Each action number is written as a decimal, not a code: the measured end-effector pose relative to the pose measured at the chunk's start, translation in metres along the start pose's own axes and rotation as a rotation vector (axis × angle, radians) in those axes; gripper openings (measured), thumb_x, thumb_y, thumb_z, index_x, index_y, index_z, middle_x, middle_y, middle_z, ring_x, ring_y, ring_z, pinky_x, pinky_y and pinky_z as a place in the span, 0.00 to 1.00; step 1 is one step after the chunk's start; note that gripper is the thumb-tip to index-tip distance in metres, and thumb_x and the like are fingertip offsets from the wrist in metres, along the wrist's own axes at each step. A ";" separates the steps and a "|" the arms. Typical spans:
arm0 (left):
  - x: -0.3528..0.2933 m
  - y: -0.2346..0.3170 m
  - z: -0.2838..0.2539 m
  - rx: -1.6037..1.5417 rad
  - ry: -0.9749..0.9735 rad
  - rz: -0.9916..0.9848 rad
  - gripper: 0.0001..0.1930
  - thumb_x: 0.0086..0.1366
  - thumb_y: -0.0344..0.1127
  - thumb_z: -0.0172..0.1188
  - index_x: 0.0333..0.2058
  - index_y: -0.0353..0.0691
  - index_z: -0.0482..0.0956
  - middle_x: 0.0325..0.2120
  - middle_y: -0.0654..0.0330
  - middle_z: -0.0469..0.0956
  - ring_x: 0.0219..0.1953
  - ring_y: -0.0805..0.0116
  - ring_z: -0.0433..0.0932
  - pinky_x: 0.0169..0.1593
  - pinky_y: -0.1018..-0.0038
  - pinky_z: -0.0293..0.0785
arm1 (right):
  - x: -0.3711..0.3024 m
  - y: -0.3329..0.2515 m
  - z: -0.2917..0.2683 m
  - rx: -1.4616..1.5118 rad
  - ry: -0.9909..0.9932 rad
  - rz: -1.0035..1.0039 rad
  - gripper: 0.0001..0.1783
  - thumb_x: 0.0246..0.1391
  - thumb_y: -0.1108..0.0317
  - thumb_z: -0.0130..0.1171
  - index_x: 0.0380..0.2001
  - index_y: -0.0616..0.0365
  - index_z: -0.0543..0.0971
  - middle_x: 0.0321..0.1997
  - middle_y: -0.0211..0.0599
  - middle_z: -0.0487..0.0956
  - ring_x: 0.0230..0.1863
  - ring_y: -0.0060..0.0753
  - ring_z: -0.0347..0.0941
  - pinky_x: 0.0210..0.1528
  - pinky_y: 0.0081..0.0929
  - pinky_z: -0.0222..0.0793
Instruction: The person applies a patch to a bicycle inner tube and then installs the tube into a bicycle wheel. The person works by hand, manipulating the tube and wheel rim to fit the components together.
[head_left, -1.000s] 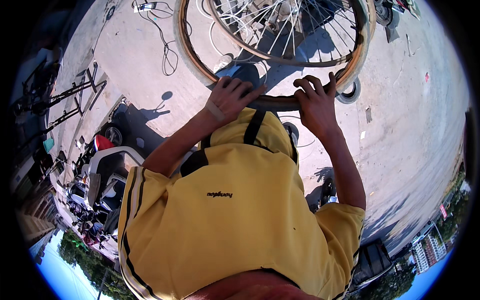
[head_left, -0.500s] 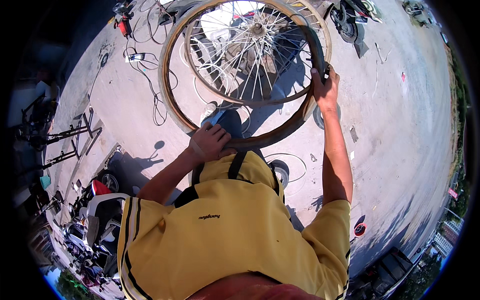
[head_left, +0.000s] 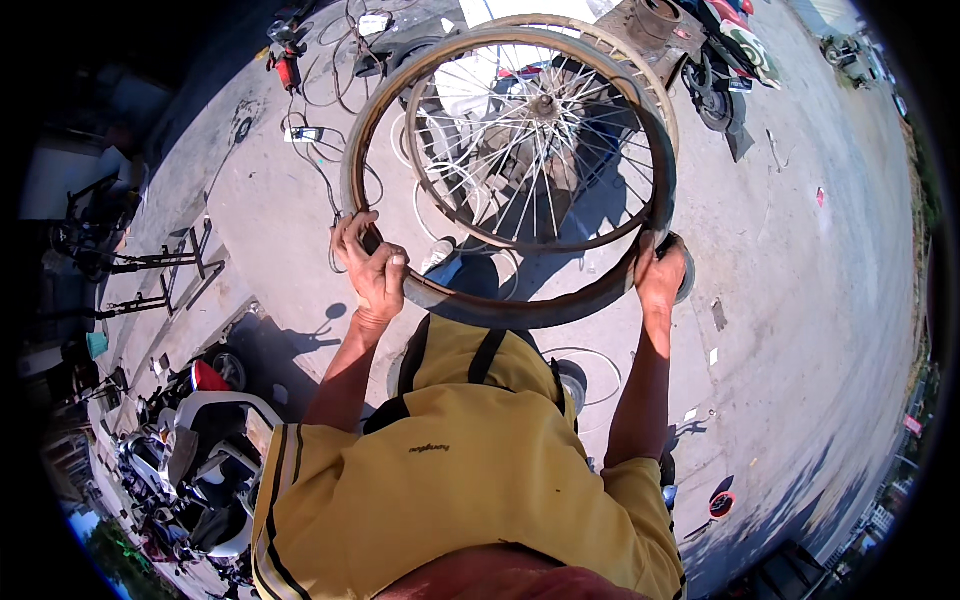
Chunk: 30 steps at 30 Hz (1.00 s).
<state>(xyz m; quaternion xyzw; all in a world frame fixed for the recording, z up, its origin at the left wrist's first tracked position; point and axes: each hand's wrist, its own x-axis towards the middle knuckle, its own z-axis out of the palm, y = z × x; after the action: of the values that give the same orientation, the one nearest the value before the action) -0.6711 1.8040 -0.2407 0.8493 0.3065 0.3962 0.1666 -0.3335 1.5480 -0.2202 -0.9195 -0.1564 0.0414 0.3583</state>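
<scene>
Both my hands grip a worn dark tyre (head_left: 530,313) with a brownish inner edge, at opposite sides of its near half. My left hand (head_left: 374,270) is closed on the near left part, fingers over the tyre and thumb raised. Around the near right part, my right hand (head_left: 659,274) is closed, its fingers partly hidden. Within and partly behind the tyre's ring lies a spoked wheel (head_left: 544,108) with a rusty rim and a metal hub. The tyre's far part overlaps that rim; whether they touch there I cannot tell.
Loose hoses and cables lie on the concrete at the far left, near a red tool (head_left: 287,70). A metal frame (head_left: 170,262) stands at left; motorbike parts (head_left: 205,460) crowd the near left. A scooter (head_left: 712,95) is at far right, a small red container (head_left: 721,504) at near right.
My left hand has moved from the tyre's near edge up to its left side. My right hand now grips lower on the right side. The whole view has shifted slightly.
</scene>
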 end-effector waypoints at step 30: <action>0.081 -0.052 -0.006 -0.813 -0.217 -0.973 0.24 0.65 0.26 0.60 0.58 0.30 0.65 0.30 0.58 0.74 0.21 0.66 0.79 0.26 0.71 0.80 | 0.206 -0.087 0.070 -0.449 -0.031 -0.464 0.28 0.66 0.47 0.58 0.59 0.55 0.76 0.54 0.55 0.79 0.57 0.59 0.77 0.56 0.52 0.75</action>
<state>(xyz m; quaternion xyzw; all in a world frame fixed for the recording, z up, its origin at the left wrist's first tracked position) -0.6554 1.8966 -0.2175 0.5173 0.4636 0.2715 0.6662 -0.1738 1.7185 -0.2062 -0.9147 -0.3725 -0.0628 0.1438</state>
